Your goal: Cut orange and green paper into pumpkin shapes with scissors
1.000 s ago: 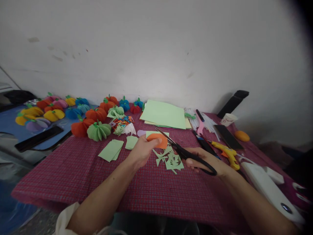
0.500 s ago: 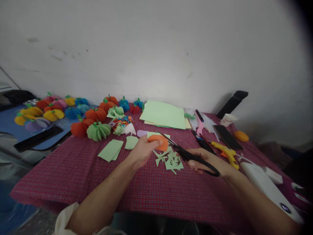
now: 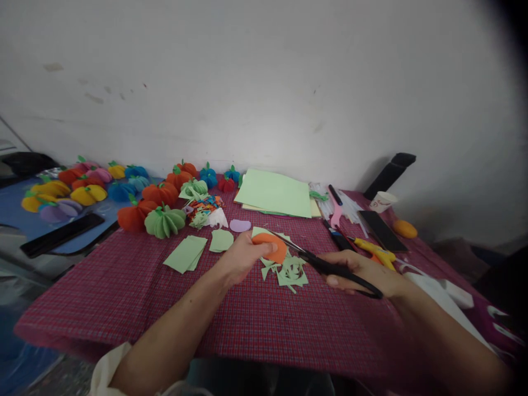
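My left hand (image 3: 242,258) pinches an orange rounded paper piece (image 3: 281,251) together with a light green paper sheet (image 3: 259,231) behind it. My right hand (image 3: 355,269) is closed around the black handles of a pair of scissors (image 3: 307,257). The blades point up and left, along the right edge of the orange piece and across the green sheet. Curled green paper scraps (image 3: 292,272) lie on the cloth just under the blades. To the left of my left hand rest a cut green paper piece (image 3: 221,241) and a purple paper piece (image 3: 240,225).
Several paper pumpkins (image 3: 165,221) stand at the left. Green paper sheets (image 3: 274,192) are stacked near the wall. To the right are a yellow glue gun (image 3: 375,252), a dark phone-like slab (image 3: 381,231), and a paper cup (image 3: 383,202). Green rectangles (image 3: 185,254) lie at front left.
Both hands have shifted slightly right, and the orange piece sits a little lower. The scissors have moved down and right. More of the purple piece shows.
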Demonstrator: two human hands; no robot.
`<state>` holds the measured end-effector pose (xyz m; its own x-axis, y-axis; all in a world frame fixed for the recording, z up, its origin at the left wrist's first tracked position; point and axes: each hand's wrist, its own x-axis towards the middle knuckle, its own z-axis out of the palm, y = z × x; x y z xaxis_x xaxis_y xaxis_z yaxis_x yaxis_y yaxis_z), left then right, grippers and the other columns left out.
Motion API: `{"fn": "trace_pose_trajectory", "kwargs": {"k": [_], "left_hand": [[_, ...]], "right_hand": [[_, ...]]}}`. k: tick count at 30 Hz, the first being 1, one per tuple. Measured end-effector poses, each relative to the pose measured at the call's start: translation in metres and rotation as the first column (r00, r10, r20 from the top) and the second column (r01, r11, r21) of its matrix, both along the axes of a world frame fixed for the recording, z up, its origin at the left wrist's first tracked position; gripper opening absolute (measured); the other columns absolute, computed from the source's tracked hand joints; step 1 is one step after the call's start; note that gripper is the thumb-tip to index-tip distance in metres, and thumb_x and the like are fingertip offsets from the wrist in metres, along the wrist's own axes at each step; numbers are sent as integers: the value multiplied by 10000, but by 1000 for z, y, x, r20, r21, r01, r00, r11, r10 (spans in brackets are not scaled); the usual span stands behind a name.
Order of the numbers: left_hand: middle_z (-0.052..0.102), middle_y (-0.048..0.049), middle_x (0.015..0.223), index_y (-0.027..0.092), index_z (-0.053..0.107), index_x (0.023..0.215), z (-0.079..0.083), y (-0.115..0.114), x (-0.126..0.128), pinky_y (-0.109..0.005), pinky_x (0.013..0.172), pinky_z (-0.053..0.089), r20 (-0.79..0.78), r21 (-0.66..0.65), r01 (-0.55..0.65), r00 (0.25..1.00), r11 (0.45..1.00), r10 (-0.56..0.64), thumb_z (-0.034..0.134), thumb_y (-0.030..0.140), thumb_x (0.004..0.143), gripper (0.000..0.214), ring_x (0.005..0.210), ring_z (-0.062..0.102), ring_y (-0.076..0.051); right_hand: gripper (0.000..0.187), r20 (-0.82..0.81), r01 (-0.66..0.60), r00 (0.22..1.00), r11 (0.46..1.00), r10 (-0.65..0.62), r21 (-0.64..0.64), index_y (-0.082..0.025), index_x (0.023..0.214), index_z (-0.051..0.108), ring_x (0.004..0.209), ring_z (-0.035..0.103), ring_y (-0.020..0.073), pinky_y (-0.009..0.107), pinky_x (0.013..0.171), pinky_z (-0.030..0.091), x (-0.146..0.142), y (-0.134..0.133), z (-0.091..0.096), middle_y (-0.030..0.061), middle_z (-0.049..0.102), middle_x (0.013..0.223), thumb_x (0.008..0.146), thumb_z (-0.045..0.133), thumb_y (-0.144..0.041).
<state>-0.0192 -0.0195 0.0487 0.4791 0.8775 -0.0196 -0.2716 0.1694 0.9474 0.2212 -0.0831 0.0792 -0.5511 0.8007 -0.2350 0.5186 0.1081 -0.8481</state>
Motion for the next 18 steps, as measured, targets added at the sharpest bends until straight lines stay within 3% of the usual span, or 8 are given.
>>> {"fn": "trace_pose_trajectory", "kwargs": {"k": [4, 7, 9, 12, 18], "left_hand": [[633, -26, 645, 118, 646, 659, -1, 0, 0, -243, 627, 410, -23, 7, 14, 1000, 1000, -14, 631, 171, 586, 91, 606, 540, -124], [634, -25, 662, 120, 643, 675, -1, -1, -1, -247, 635, 414, -17, 12, 51, 999, 999, -50, 624, 166, 594, 94, 615, 545, -126], [633, -24, 667, 121, 645, 683, -1, -2, -1, -249, 642, 419, -13, 17, 79, 997, 997, -79, 617, 161, 598, 98, 620, 547, -127], [640, -28, 689, 125, 654, 711, -1, -4, 0, -256, 661, 428, -18, 6, 116, 993, 993, -116, 610, 155, 597, 126, 636, 556, -133], [656, -36, 711, 127, 663, 734, -3, -6, 2, -265, 672, 437, -40, -23, 147, 988, 989, -147, 609, 141, 584, 160, 648, 571, -140]], "right_hand": [[415, 11, 8, 1000, 1000, -7, -19, -205, 1162, 511, 421, 313, 39, 147, 363, 277, 4, 1, -2, -47, 394, 610, 785, 540, -376], [481, 37, 2, 999, 1000, -3, 11, -220, 1225, 471, 466, 402, 55, 150, 391, 349, 7, 0, -1, -14, 486, 690, 776, 553, -372], [499, 66, -15, 998, 998, 10, 65, -212, 1236, 471, 616, 514, 112, 194, 497, 447, 10, -1, 1, 41, 553, 824, 770, 564, -364], [523, 73, -32, 997, 994, 25, 100, -194, 1261, 448, 843, 545, 188, 287, 686, 492, 11, -1, 2, 92, 563, 984, 776, 556, -359], [489, 12, -118, 993, 992, 117, 55, -147, 1244, 448, 789, 533, 158, 286, 704, 483, 6, 4, 5, 71, 567, 914, 804, 516, -349]]}}
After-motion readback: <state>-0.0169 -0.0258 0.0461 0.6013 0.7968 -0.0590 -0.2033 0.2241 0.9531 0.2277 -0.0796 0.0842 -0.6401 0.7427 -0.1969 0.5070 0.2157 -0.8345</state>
